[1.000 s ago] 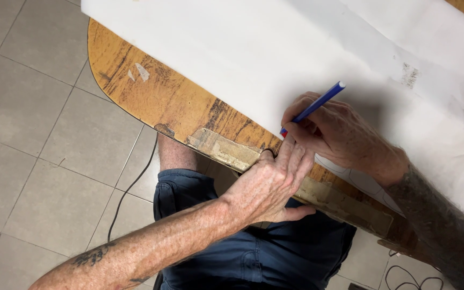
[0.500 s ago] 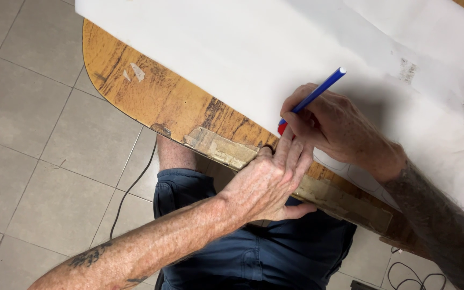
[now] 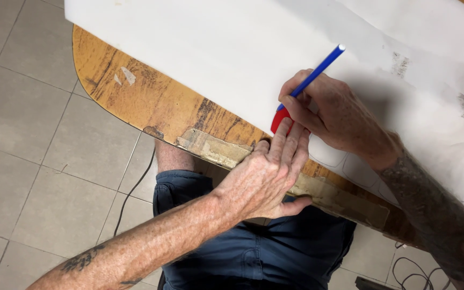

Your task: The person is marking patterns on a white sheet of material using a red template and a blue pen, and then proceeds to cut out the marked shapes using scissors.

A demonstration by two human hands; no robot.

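My right hand (image 3: pixel 333 117) grips a blue pen (image 3: pixel 316 74), tip down at the near edge of a large white paper sheet (image 3: pixel 232 59). A small red flat piece (image 3: pixel 280 119) lies on the paper under the pen tip. My left hand (image 3: pixel 267 176) lies flat with its fingers pressing on that red piece and the paper's edge. Its thumb hooks under the worn table edge. Faint drawn outlines show on the paper beside my right wrist.
The wooden table (image 3: pixel 151 102) has a rounded corner and a chipped, peeling front edge (image 3: pixel 216 149). A second sheet (image 3: pixel 436 43) overlaps at the far right. My legs in dark blue shorts (image 3: pixel 253 252) are below. A black cable (image 3: pixel 132 193) runs over the tiled floor (image 3: pixel 33 150).
The view has shifted a little. My right hand and the pen have moved slightly up and right, and the red piece under the pen tip now shows more clearly.
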